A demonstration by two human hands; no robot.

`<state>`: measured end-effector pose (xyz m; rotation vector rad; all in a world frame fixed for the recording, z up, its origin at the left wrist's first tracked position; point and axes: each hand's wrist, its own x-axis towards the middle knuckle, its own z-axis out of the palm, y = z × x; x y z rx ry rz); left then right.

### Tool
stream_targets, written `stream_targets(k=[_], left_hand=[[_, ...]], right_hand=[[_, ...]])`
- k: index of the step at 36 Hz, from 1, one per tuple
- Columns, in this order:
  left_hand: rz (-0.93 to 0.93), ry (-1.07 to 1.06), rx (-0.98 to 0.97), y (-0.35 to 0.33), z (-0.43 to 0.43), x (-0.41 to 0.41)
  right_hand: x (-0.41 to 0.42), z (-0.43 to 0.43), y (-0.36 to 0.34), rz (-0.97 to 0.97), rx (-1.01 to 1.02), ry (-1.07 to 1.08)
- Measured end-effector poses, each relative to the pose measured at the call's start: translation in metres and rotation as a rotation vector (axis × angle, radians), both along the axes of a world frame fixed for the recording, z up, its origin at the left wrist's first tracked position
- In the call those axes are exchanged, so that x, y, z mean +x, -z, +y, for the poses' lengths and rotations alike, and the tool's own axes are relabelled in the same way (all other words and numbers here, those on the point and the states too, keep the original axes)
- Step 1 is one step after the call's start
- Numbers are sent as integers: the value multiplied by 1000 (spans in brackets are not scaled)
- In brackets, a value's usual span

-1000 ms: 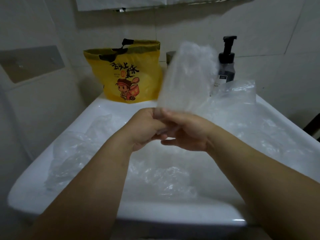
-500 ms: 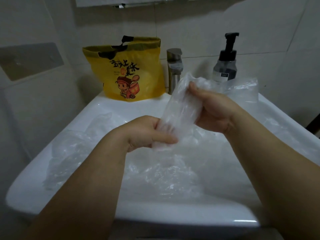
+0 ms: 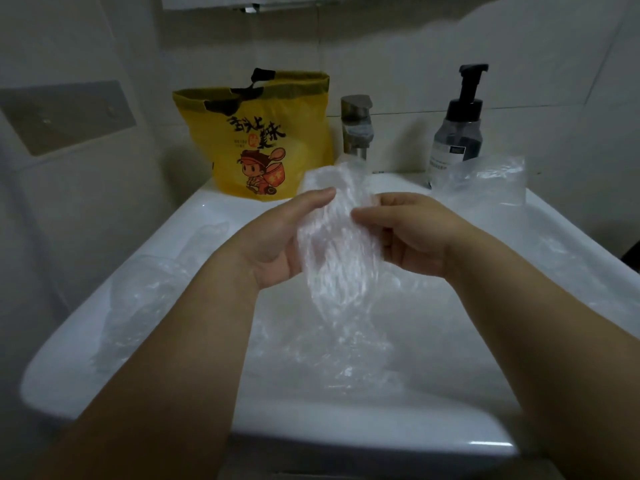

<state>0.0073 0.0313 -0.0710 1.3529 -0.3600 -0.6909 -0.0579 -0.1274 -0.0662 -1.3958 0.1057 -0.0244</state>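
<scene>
Over the middle of the white sink [image 3: 104,327], both hands hold a crumpled clear plastic bag [image 3: 339,261] upright. The left hand [image 3: 277,237] clasps its left edge, thumb in front and fingers hidden behind; the right hand [image 3: 412,233] pinches its right edge with curled fingers. A yellow bag [image 3: 263,143] stands at the sink's back left corner, a pump bottle [image 3: 457,129] at the back right
</scene>
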Motion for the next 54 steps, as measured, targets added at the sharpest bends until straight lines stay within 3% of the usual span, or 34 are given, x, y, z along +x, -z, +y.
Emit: stream_targets(k=[5,11,17,20,25,34,38,43,49,54], left_hand=[[163,-173,22,3,0,7],[279,-277,11,6,2,15],[288,-298,8,9,4,17],[242,-333,-12,9,2,18],[12,-253,-81,5,-5,10],[-175,-64,-38,7,-8,2],[-158,5,-103,6,-8,1],[-188,64,-58,5,-5,0],[-93,161,-62,5,3,4],[-251,126,108,9,-5,-5]], right_hand=[[0,4,2,-126,-83,30],[-7,9,13,-340,-945,-6],[-14,22,7,-564,-1132,-25],[-15,24,5,-570,-1038,-22],[-12,19,0,-342,-744,62],[3,9,6,-188,-622,334],[3,5,2,135,-226,175],[0,5,-2,71,103,143],[1,2,-1,26,-184,153],[-2,8,2,57,-347,53]])
